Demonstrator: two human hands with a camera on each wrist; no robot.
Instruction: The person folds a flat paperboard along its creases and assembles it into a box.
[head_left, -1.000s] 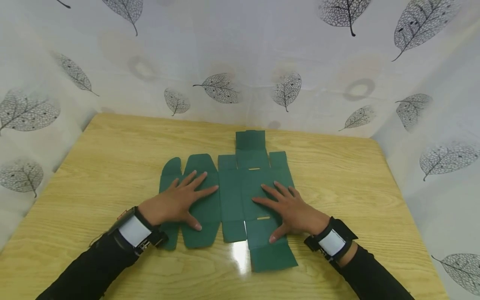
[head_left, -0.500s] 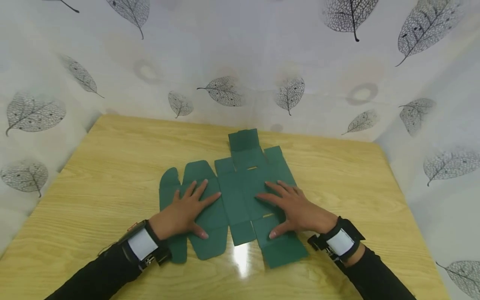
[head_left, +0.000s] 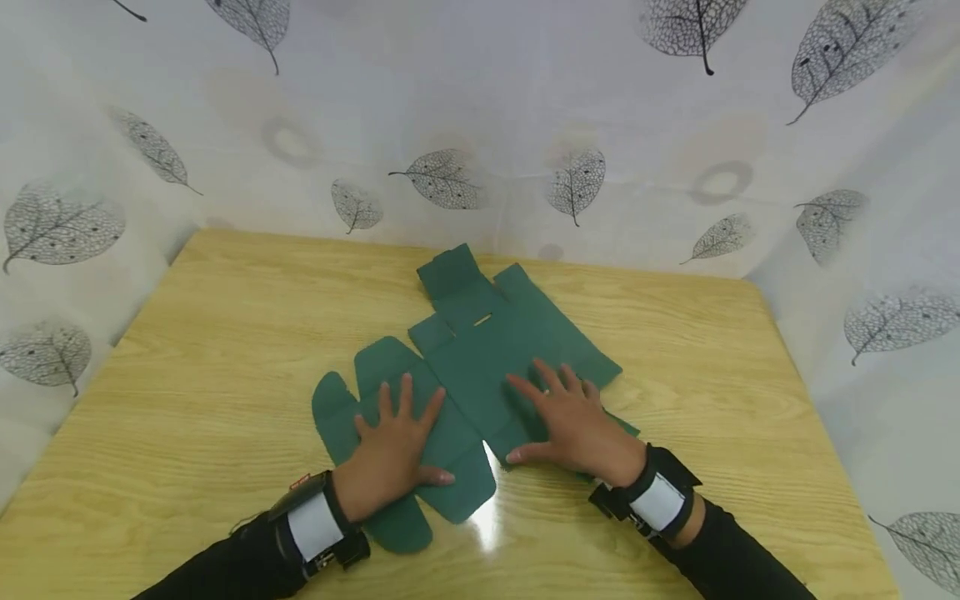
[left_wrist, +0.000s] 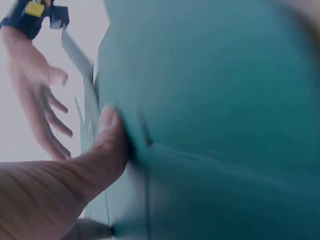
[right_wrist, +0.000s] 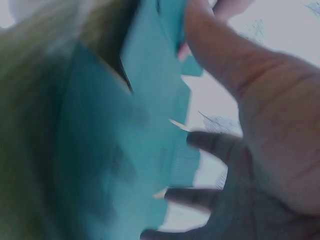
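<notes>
A flat green cardboard box blank (head_left: pixel 487 350), unfolded with slots, tabs and rounded flaps, lies turned at a slant on the wooden table. My left hand (head_left: pixel 393 450) rests on its left panel, fingers straight and spread. In the left wrist view the left thumb (left_wrist: pixel 107 145) lies against the green card. Over the right part of the blank is my right hand (head_left: pixel 573 421), fingers spread and slightly bent; it hides the near right flaps. The right wrist view shows the right hand (right_wrist: pixel 270 125) close above the card (right_wrist: pixel 110 165); whether its fingertips touch is unclear.
The light wooden table (head_left: pixel 225 333) spreads around the blank on all sides. Behind it and at both sides hangs a white cloth (head_left: pixel 480 100) printed with dark leaf skeletons. Each wrist wears a strapped camera mount (head_left: pixel 315 525).
The box blank has turned counterclockwise on the table, its top tab swinging left and its right side rising away. Both hands have moved with it, the left one shifting right and nearer.
</notes>
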